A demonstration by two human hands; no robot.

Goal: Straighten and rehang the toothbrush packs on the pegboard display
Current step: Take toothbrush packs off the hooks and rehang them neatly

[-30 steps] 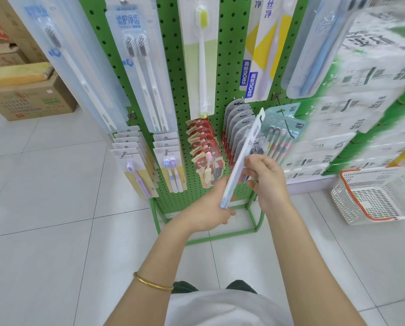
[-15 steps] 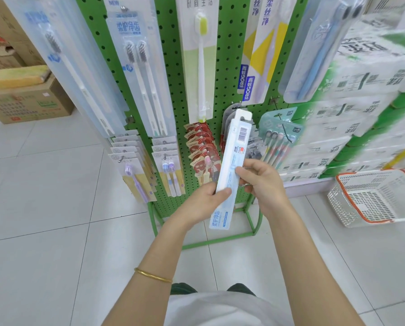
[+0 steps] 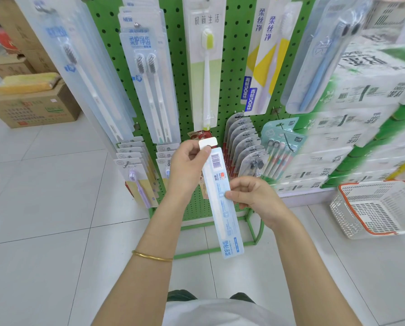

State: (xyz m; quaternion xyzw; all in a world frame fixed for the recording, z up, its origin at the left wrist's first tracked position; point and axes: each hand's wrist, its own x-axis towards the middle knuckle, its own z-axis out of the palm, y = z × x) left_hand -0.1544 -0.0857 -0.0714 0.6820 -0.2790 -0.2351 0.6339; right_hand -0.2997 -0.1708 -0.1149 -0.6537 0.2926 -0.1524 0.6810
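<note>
L hand [image 3: 187, 168] now up at pack [image 3: 226, 222] top; front hidden

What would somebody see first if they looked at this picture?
The long blue-and-white toothbrush pack stands out first, held nearly upright in the middle: the left hand pinches its top tab and the right hand grips its middle. Behind it rises the bright green pegboard, covered with hanging packs. A white basket with an orange rim sits on the floor at the right.
</note>
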